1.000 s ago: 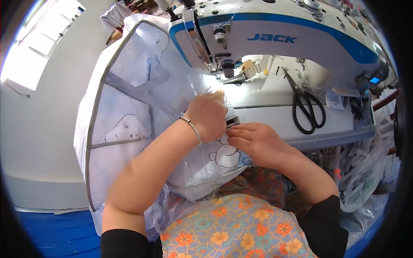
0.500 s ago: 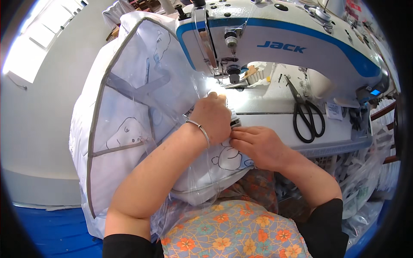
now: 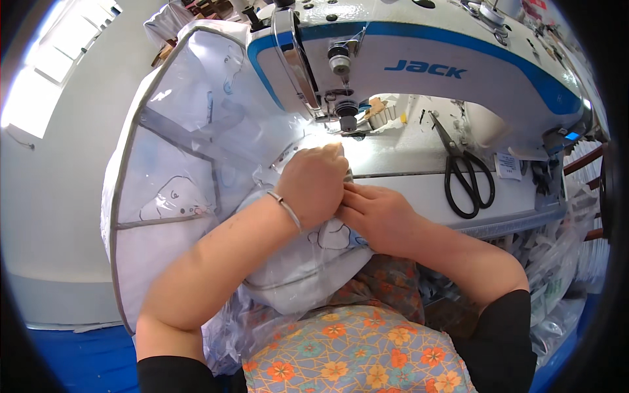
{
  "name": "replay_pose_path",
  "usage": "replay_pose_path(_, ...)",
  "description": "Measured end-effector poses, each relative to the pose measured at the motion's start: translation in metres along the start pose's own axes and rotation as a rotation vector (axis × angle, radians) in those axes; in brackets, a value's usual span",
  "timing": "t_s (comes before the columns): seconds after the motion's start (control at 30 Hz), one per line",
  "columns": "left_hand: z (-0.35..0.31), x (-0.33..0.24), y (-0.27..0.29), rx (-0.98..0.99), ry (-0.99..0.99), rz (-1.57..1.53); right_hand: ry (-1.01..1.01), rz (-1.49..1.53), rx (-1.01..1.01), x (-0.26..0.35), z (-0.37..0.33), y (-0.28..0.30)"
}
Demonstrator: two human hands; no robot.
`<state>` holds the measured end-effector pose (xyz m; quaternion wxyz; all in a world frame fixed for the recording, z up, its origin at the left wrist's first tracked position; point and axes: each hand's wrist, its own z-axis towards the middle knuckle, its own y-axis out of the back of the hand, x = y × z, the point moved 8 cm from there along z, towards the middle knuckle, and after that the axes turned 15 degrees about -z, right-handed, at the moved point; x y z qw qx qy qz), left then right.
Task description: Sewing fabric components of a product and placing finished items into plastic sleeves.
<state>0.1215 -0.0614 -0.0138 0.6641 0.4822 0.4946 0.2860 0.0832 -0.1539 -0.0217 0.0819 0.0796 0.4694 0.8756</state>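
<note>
Pressing down side by side, both hands grip the same piece of work just in front of the needle. Nearest the body lies a floral-print apron point(image 3: 367, 354), and above it the clear plastic cover with grey binding and cartoon print point(image 3: 190, 164) bunches over the lap and spreads away to the left. The left hand point(image 3: 313, 185), a thin bracelet point(image 3: 285, 206) on its wrist, is curled closed on the cover's edge; the right hand point(image 3: 373, 216) touches it, fingers pinched shut on the same edge. Beyond them stands the white and blue sewing machine point(image 3: 406, 65), with black scissors point(image 3: 466, 171) lying on its bed to the right.
</note>
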Motion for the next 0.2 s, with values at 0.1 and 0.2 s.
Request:
replay_pose_path(0.1, -0.020, -0.004, 0.009, 0.159, 0.066, -0.099, 0.003, -0.008, 0.053, -0.004, 0.000, 0.000)
replay_pose_path(0.2, -0.087, -0.033, 0.068, 0.037, 0.039, -0.202, 0.090, -0.001, 0.227, -0.006, -0.010, -0.003)
